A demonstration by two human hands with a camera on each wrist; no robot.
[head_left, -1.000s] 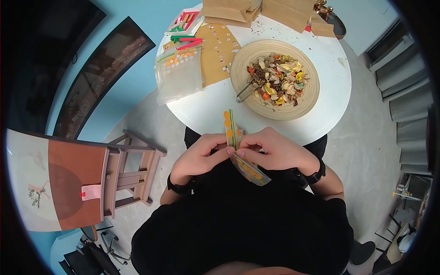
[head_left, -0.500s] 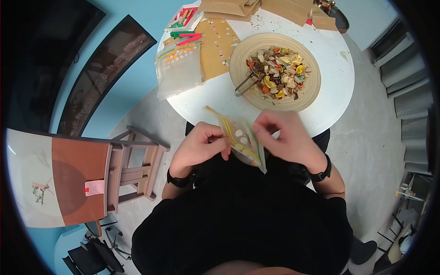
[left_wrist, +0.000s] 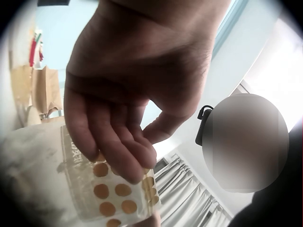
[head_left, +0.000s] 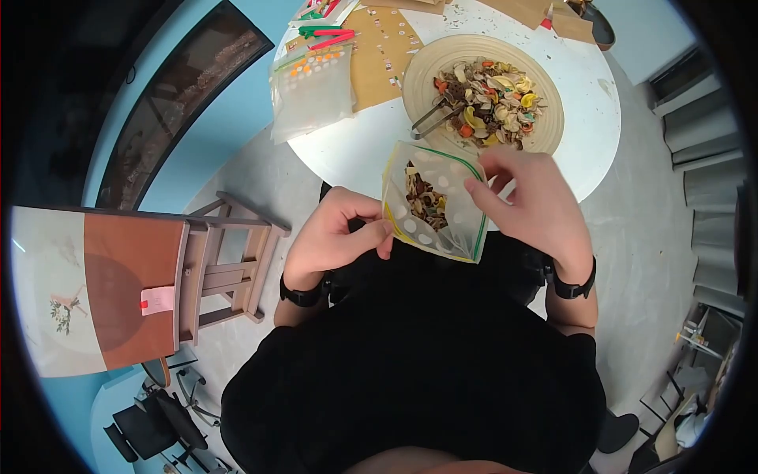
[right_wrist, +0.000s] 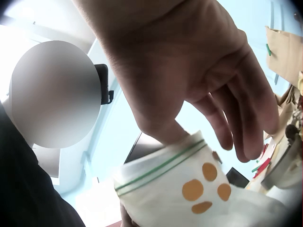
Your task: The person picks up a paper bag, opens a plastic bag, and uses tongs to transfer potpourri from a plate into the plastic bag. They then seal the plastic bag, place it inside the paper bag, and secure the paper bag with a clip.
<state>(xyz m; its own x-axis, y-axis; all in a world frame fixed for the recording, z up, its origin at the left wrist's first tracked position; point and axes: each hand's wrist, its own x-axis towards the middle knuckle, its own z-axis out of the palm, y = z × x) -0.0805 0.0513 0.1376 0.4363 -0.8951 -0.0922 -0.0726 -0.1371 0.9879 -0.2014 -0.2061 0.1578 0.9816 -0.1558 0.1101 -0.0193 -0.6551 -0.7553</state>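
Observation:
A translucent zip bag [head_left: 456,225] with polka dots and a green-and-yellow zip strip stands spread at its mouth above my lap. Brown and yellow dried bits [head_left: 426,204] lie inside it. My left hand [head_left: 335,237] pinches the bag's left edge between thumb and fingers. At the opposite edge, my right hand [head_left: 541,201] grips the green-lined rim, its thumb [right_wrist: 165,127] partly hidden behind the bag in the right wrist view. Beyond the bag, a round plate [head_left: 422,67] holds a heap of colourful potpourri [head_left: 493,103], with metal tongs [head_left: 430,120] leaning on its near left edge.
A stack of dotted zip bags [head_left: 316,95] lies on the white round table [head_left: 584,158] at left. Near it are red and green clips [head_left: 332,39] and a brown sheet [head_left: 379,59]. Paper bags [head_left: 505,12] stand at the back. A wooden easel [head_left: 233,261] is left of me.
The bag has gone from flat and folded to spread wide, so its contents show. My right hand has moved right and away from the left hand. The left hand keeps its hold.

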